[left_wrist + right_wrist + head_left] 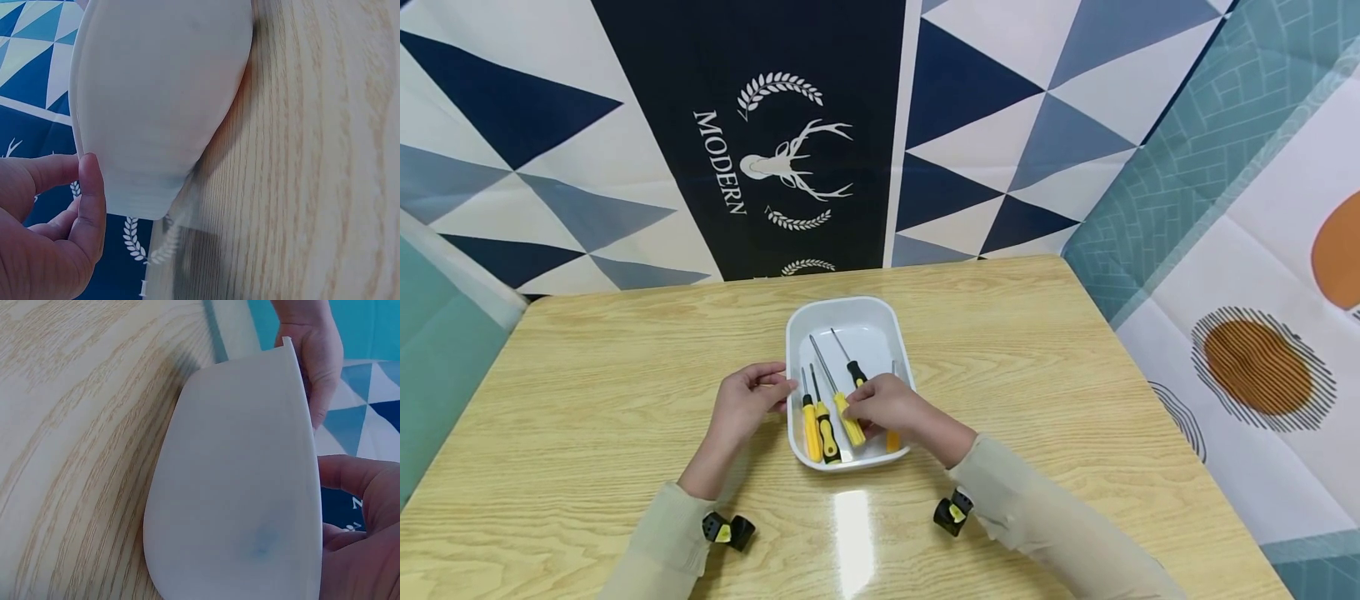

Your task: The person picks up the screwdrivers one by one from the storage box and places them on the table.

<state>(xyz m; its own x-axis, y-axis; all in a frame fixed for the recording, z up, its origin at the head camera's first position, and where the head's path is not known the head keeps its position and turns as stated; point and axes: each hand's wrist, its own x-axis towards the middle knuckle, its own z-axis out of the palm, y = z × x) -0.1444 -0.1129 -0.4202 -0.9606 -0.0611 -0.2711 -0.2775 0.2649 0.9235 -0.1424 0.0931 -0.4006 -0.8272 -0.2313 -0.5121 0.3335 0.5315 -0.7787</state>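
Observation:
A white plastic tray (pixel 850 310) lies on the table with several screwdrivers in it. At its left side, my left hand (pixel 747 400) pinches the rim between thumb and fingers; the left wrist view shows the thumb (pixel 92 200) against the tray's outer wall (pixel 156 106). Inside the tray, my right hand (pixel 891 406) holds a long screwdriver with a yellow handle (pixel 852 423). Left of it lie a yellow screwdriver (pixel 812 432) and a yellow-black one (pixel 828 435). A black-handled screwdriver (pixel 855 372) is partly under the right hand, and an orange-yellow handle (pixel 892 441) shows near the right wall.
The light wood table (pixel 647 400) extends around the tray. Behind it hangs a patterned cloth (pixel 820 150) with a deer head, and another printed cloth (pixel 1247 367) is on the right. Small black devices (pixel 728 531) are worn at both wrists.

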